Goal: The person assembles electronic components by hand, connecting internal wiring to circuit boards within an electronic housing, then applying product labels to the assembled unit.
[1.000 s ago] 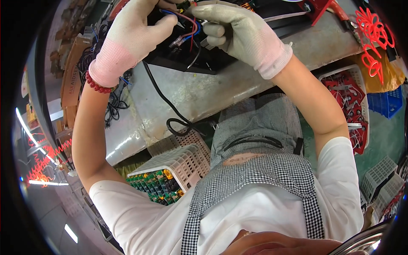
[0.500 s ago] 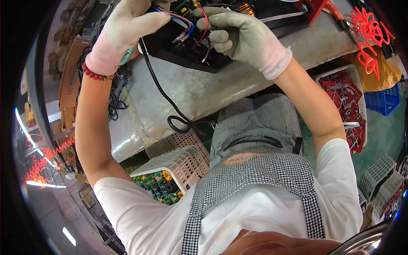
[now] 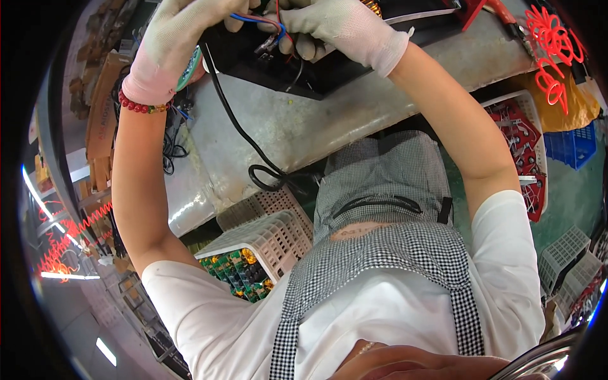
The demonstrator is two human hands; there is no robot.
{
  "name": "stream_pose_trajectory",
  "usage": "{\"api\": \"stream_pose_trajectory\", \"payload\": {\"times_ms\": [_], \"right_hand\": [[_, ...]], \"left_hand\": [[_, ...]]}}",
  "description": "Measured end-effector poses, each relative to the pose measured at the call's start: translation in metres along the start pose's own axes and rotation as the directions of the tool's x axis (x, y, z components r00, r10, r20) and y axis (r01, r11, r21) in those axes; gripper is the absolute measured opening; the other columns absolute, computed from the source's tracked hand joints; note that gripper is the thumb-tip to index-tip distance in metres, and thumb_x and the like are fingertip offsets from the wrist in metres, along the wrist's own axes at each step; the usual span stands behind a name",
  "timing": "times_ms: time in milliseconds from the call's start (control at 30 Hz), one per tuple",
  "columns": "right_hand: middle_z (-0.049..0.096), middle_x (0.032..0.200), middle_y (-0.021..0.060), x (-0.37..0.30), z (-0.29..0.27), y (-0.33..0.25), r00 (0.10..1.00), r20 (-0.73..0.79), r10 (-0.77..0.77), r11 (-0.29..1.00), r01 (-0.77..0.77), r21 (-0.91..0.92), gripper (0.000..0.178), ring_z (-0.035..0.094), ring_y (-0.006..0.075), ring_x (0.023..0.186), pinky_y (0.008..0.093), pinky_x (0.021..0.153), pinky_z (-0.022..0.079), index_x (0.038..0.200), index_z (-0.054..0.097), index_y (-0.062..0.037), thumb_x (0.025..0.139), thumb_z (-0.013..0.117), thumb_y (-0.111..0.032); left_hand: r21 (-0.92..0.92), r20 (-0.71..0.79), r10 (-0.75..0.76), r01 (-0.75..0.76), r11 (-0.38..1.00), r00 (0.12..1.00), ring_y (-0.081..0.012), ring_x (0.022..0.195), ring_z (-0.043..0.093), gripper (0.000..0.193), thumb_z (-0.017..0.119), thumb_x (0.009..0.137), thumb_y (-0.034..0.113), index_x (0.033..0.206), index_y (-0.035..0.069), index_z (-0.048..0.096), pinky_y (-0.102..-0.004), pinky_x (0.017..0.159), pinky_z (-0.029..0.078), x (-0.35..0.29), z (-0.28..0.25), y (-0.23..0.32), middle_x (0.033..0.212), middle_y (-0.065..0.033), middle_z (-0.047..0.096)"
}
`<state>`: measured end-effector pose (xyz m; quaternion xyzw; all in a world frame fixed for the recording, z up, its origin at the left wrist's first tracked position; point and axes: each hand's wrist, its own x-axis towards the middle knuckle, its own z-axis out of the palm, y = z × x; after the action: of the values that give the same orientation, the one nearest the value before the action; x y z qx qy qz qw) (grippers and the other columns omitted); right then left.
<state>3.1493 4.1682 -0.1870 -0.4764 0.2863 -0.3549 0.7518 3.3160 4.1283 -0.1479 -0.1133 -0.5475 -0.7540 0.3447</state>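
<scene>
Both arms up and out over the black unit point(image 3: 266, 60) — my left hand point(image 3: 180, 38) curled shut on the red and blue wires point(image 3: 266, 22) just above it, my right hand point(image 3: 329, 25) pinching the same bundle from the other side. Since a second ago, both hands have shifted further from my body. Unit sits on the grey metal bench point(image 3: 329, 120) — white basket point(image 3: 266, 237) of green circuit boards point(image 3: 237, 272) below its near edge.
</scene>
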Motion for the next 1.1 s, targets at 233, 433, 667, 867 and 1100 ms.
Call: {"api": "stream_pose_trajectory", "payload": {"times_ms": [233,433,667,867,1100], "right_hand": [[0.063,0.081,0.0009,-0.014,-0.004,0.043,0.959,-0.236,-0.157,0.960,0.204,0.191,0.017,0.056,0.0076,0.060,0.0214,0.054,0.046,0.102,0.062,-0.0052,0.097,0.060,-0.021],[0.064,0.088,0.0030,-0.026,0.009,0.043,0.975,-0.220,-0.026,0.876,0.128,0.465,0.024,0.057,0.0101,0.064,0.0227,0.057,0.047,0.117,0.059,-0.0052,0.098,0.057,-0.021],[0.062,0.091,0.0000,-0.025,-0.017,0.049,0.817,0.213,-0.537,0.759,0.577,-0.302,0.027,0.053,0.0067,0.079,0.0222,0.071,0.046,0.122,0.059,0.0004,0.097,0.057,-0.011],[0.062,0.085,-0.0010,-0.020,-0.004,0.049,0.987,-0.028,-0.160,0.963,0.163,0.213,0.020,0.054,0.0064,0.073,0.0209,0.067,0.045,0.109,0.064,0.0005,0.092,0.064,-0.011],[0.063,0.083,-0.0013,-0.024,0.010,0.047,0.961,-0.211,-0.178,0.950,0.224,0.216,0.018,0.056,0.0065,0.073,0.0201,0.065,0.045,0.108,0.062,0.0005,0.093,0.060,-0.008]], "left_hand": [[-0.153,-0.121,0.017,-0.036,0.988,0.993,-0.0084,0.069,0.054,0.030,0.063,0.090,0.024,0.104,-0.002,0.062,-0.0223,0.062,0.045,-0.003,0.000,-0.005,0.082,-0.0034,0.061],[-0.099,-0.197,-0.013,-0.007,0.995,0.980,-0.0078,0.068,0.053,0.030,0.061,0.092,0.027,0.102,-0.001,0.062,-0.0206,0.061,0.043,-0.004,0.013,-0.003,0.080,-0.0024,0.060],[0.610,-0.774,0.005,0.742,0.279,0.634,-0.0055,0.071,0.051,0.015,0.064,0.090,0.014,0.097,0.001,0.062,-0.0191,0.063,0.041,0.017,0.055,0.019,0.082,0.0006,0.060],[0.682,-0.718,0.084,0.675,0.281,0.691,-0.0057,0.076,0.054,0.010,0.063,0.089,0.005,0.098,0.000,0.061,-0.0203,0.068,0.044,0.016,0.059,0.006,0.085,0.0004,0.060],[0.749,-0.630,0.264,0.661,-0.040,0.730,-0.0119,0.099,0.056,0.016,0.057,0.090,0.004,0.106,-0.001,0.059,-0.0258,0.089,0.043,0.007,0.086,0.005,0.103,-0.0057,0.060]]}}
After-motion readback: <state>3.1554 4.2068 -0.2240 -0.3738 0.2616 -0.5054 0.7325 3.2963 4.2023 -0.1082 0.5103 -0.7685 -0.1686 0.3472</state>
